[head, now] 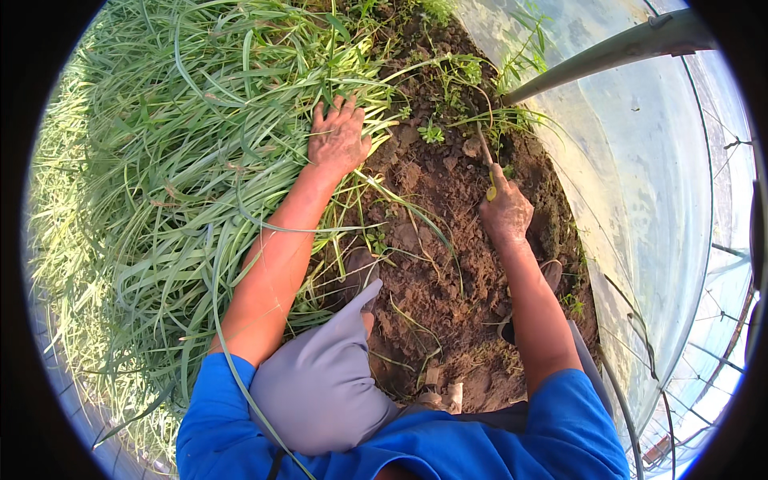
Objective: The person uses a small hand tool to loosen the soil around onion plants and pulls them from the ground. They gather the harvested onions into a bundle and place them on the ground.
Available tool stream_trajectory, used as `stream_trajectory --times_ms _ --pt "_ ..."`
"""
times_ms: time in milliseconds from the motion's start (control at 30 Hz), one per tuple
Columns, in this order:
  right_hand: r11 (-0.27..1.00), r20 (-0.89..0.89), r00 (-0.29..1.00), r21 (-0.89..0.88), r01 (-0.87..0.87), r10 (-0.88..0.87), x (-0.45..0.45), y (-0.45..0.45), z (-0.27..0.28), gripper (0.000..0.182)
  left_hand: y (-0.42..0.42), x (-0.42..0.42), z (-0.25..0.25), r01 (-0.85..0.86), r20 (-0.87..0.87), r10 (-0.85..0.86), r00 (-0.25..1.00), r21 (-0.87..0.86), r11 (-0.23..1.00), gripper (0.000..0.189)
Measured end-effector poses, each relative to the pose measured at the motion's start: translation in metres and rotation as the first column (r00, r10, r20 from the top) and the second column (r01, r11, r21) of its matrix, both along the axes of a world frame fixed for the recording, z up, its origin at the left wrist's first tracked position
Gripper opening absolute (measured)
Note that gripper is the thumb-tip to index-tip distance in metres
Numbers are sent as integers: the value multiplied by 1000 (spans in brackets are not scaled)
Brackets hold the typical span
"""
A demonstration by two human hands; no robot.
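My left hand (340,137) lies spread, palm down, on the edge of a dense bed of long strap-like green leaves (198,180). The fingers reach over the pale lower stalks, and no tool shows in it. On the right, my right hand (507,210) is closed around the handle of a narrow hand tool (485,146). A yellow part shows beside the thumb. The tool's thin shaft points up and away over the brown soil (420,186), near small weeds (432,132); its far end is hard to make out.
Translucent plastic sheeting (636,156) rises along the right side of the soil. A thick pole (612,53) slants down to the ground at the upper right. My shoes (362,270) stand on the soil below my hands. A long loose leaf crosses my left arm.
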State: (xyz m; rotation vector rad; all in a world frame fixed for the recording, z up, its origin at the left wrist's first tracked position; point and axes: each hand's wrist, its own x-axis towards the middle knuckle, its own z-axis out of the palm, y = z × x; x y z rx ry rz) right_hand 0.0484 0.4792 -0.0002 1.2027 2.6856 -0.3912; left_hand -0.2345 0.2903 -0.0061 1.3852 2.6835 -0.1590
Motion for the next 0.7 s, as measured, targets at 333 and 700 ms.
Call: stream_trajectory --times_ms 333,700 --pt "980 -50 990 -153 127 -136 -103 24 7 54 5 2 0 19 -3 -19 1000 -25 1000 57" --pt "896 -19 911 -193 401 -411 -87 0 -3 57 7 1 6 2 6 -2 1000 -51 999 59"
